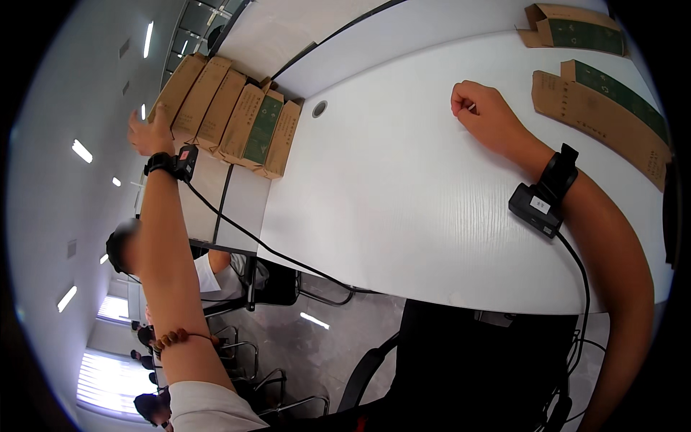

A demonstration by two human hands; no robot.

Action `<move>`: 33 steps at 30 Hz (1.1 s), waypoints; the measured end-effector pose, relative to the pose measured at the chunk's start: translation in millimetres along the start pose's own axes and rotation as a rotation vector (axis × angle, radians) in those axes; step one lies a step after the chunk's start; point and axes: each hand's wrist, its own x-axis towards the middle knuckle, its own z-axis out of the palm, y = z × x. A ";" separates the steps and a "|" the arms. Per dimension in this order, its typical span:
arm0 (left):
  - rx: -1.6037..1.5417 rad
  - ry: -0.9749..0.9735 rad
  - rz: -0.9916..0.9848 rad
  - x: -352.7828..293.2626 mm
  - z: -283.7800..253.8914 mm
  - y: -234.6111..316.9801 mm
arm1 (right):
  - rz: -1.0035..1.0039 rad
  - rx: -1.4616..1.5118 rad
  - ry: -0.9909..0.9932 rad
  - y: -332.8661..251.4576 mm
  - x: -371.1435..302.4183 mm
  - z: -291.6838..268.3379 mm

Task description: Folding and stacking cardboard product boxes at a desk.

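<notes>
At the far left, my left hand (152, 135) is at the near end of the outermost brown cardboard box (180, 85). Its fingers are spread, and one fingertip meets the box edge; none wraps round it as far as I can see. That box belongs to a close row of several, among them a box with a green panel (263, 129). Over the white table, toward the right, my right hand (489, 115) is curled into a loose fist with nothing showing in it.
Two more brown and green boxes, one long (601, 119) and one shorter (579, 32), lie at the table's right. A round cable hole (319, 109) is beside the row. Black cables (252, 234) trail from both wrist devices. A black chair (461, 360) stands at the front; people sit lower left.
</notes>
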 end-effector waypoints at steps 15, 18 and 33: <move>-1.534 -1.502 -0.592 -292.8 -153.1 279.7 | -0.037 0.062 -0.025 7.1 2.0 -6.9; -1.712 -1.412 -0.831 -321.7 -127.6 299.2 | -0.063 0.066 -0.036 17.4 7.9 -1.4; -1.853 -1.184 -0.611 -341.0 -127.6 312.8 | 0.073 0.269 -0.019 -11.8 5.0 7.1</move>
